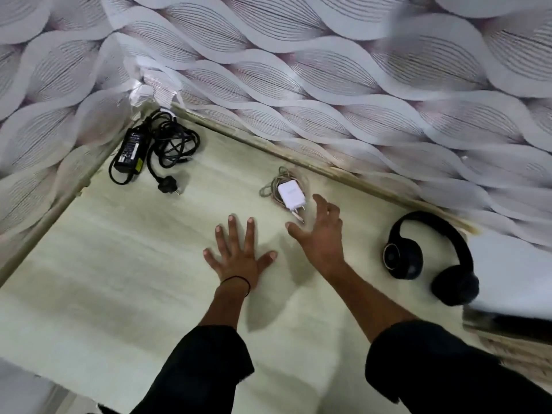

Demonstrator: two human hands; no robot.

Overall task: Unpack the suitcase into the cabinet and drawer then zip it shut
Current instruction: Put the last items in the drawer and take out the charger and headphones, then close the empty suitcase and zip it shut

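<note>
The pale floor [119, 264] was bounded by a papered back wall [328, 100] and left wall [44, 130]. Its far left corner was taken up by a black power adapter [130, 150] with tangled cable. A white charger [291, 194] was set near the back wall, and black headphones [430, 258] at the right. Bare floor was left between them, widest at the near left.

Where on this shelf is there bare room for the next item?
Widest free patch: the near-left shelf surface, in front of the black power adapter and left of the flat left hand. A smaller gap at the back between the adapter's plug and the white charger. Crowded on the right: right hand, charger, headphones.
</note>
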